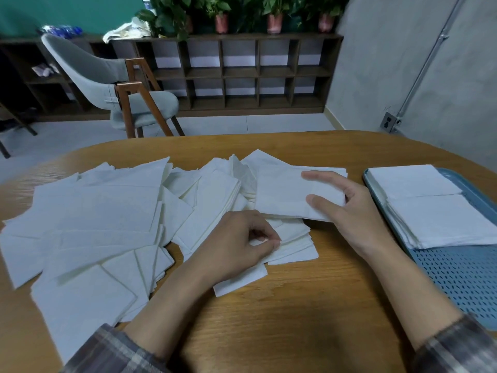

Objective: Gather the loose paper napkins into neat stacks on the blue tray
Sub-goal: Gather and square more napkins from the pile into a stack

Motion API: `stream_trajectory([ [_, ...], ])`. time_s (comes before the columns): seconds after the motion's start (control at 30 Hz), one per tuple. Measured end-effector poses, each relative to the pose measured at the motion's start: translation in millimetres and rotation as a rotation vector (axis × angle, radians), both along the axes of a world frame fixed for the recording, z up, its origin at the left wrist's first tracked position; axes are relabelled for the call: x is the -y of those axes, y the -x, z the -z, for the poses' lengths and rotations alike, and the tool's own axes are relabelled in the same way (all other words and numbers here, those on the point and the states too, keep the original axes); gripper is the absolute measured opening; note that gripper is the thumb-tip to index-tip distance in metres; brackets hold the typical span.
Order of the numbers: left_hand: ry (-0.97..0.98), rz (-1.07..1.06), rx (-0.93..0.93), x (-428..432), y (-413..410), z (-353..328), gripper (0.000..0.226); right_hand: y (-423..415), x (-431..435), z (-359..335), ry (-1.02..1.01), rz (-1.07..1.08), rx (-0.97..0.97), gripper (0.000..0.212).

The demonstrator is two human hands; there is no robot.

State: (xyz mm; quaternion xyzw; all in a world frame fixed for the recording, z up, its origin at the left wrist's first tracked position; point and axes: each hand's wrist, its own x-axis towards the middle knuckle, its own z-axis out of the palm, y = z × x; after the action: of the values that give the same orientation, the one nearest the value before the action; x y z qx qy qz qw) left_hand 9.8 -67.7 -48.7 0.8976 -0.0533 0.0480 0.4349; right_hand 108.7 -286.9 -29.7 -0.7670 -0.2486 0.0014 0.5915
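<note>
Right hand [349, 211]: grips the right edge of a bundle of napkins [282, 195], thumb and forefinger lying on top, the other fingers hidden under the paper. The bundle sits at the right end of the spread, partly over other sheets; I cannot tell whether it is lifted clear of them.

Left hand [239, 246]: fingers curled, fingertips pinching the edge of a small pile [295, 246] just in front of the bundle. The hand rests on that pile.

Loose napkins [94, 211]: white and square, scattered in overlapping layers over the left and middle of the table [295, 313], at mixed angles.

Blue tray [457, 281]: at the right edge of the table, near the right hand but apart from it, with a perforated floor. Two napkin stacks [441, 219] lie on its far part, one behind the other and touching, edges roughly square.

Both forearms show plaid sleeves [113, 351]. Beyond the table are a grey chair [107, 84], a low cubby shelf [242, 74] and potted plants [274, 17] on top of it.
</note>
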Motion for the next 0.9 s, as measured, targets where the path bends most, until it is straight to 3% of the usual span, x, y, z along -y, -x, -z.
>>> stream_trajectory([
  [0.3,0.038,0.005,-0.043,-3.2,-1.0,-1.3,0.007,1.1,-0.8,0.5,0.009,-0.01,0.007,0.037],
  [0.9,-0.105,0.054,-0.04,1.0,2.5,-7.7,0.01,1.4,-1.8,0.2,0.023,-0.011,0.012,0.037],
])
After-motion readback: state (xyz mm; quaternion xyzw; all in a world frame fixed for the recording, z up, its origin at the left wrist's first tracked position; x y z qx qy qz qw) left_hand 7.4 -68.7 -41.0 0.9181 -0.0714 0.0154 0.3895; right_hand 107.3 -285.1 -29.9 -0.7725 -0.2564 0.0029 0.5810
